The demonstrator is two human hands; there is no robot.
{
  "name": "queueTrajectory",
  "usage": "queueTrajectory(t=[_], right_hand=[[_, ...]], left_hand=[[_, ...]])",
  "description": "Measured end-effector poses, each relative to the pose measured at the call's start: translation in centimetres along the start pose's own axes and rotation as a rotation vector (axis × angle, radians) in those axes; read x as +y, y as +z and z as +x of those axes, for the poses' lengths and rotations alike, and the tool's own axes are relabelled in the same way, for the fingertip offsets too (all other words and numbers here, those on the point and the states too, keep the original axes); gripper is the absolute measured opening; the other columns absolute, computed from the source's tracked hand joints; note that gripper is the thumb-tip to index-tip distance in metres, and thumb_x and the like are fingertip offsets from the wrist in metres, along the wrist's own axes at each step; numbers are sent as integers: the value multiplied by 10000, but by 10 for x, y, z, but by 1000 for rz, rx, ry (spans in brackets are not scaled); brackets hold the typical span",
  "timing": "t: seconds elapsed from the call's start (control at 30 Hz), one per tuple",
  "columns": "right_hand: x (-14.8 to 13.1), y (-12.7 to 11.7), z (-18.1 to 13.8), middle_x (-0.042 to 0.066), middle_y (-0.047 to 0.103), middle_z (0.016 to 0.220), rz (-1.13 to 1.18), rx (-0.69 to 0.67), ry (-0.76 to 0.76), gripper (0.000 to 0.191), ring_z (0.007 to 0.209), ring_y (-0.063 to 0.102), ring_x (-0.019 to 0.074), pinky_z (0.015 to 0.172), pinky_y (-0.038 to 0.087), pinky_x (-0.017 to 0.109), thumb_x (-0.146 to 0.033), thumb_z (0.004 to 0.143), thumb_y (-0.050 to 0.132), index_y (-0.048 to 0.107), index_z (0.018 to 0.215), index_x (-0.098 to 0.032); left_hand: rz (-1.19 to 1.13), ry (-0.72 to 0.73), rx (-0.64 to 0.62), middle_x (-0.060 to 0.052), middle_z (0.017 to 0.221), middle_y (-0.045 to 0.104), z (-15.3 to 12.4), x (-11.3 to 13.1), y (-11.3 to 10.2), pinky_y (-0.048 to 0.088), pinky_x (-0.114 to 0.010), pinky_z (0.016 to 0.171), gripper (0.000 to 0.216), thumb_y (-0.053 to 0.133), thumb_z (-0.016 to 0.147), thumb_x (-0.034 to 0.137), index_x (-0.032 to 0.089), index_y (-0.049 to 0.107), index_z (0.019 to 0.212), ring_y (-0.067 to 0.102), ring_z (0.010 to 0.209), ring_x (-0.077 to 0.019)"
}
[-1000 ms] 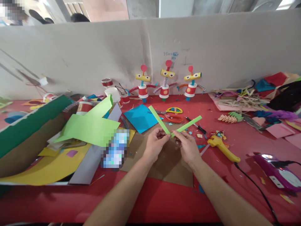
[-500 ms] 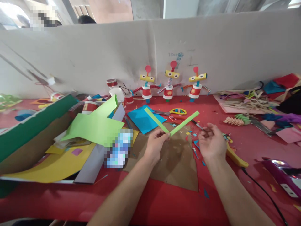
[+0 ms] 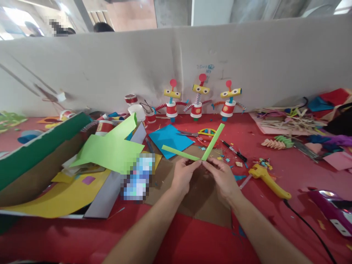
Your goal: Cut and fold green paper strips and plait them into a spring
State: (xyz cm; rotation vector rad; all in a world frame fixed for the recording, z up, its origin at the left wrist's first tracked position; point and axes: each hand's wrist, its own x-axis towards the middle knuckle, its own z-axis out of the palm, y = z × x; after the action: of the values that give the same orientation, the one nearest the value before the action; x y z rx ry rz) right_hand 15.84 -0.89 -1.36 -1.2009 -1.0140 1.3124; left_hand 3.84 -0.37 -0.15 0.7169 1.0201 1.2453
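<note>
Two light-green paper strips [image 3: 213, 141] meet in a V where my fingertips come together. My left hand [image 3: 184, 174] pinches the joined end, and one strip reaches up and left from it. With thumb and fingers closed, my right hand [image 3: 220, 176] grips the same corner from the other side, below the strip that rises to the right. Whether the strips are glued at the corner is hidden by my fingers. Both hands are above a brown cardboard sheet [image 3: 211, 205] on the red table. A yellow glue gun [image 3: 271, 181] lies to the right of my right hand.
Blue paper [image 3: 167, 141], scissors [image 3: 206, 132] and a pen [image 3: 233, 151] lie beyond my hands. Three paper-cup robots [image 3: 196, 110] stand by the white partition [image 3: 110, 69]. At left is a box [image 3: 100, 194] of coloured paper, with a blurred phone [image 3: 139, 178] beside it.
My right hand has moved left and closed on the corner of the strips. The strips have turned anticlockwise, the left one lower and the right one steeper.
</note>
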Motion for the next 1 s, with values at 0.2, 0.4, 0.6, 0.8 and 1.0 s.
queueTrajectory(t=[0.2,0.4,0.6,0.8,1.0], right_hand=[[0,1,1,-2,623,695,-8,19,-46,223,614,502,130,602,399,265,-391,715,640,692,819,-201],[2,1,3,0,614,657,38,77,-60,221,617,515,140,586,398,256,-377,682,668,670,798,-189],[6,2,6,-3,622,667,172,45,-30,150,617,537,125,606,419,252,-317,673,683,674,753,-190],[4,5,8,-15,625,709,359,-23,-5,96,634,533,95,663,427,244,-253,658,700,679,727,-190],[3,5,7,-21,629,732,405,-27,9,107,650,545,88,689,437,243,-236,645,712,679,735,-190]], left_hand=[[2,-29,-65,-41,680,672,3,3,-1,443,-260,668,156,727,596,235,132,677,702,596,637,-137],[52,-7,-96,-63,743,683,1,2,-2,443,-285,730,152,701,628,237,127,683,732,612,741,-174],[51,-7,-111,-55,727,673,0,3,-2,447,-272,725,126,681,650,215,120,675,732,599,715,-152],[-33,-129,-61,-81,726,696,9,7,-3,477,-291,727,180,740,558,185,96,683,704,626,701,-171],[-53,-147,-42,-70,700,697,9,9,-4,480,-269,721,163,742,537,157,96,681,675,627,680,-152]])
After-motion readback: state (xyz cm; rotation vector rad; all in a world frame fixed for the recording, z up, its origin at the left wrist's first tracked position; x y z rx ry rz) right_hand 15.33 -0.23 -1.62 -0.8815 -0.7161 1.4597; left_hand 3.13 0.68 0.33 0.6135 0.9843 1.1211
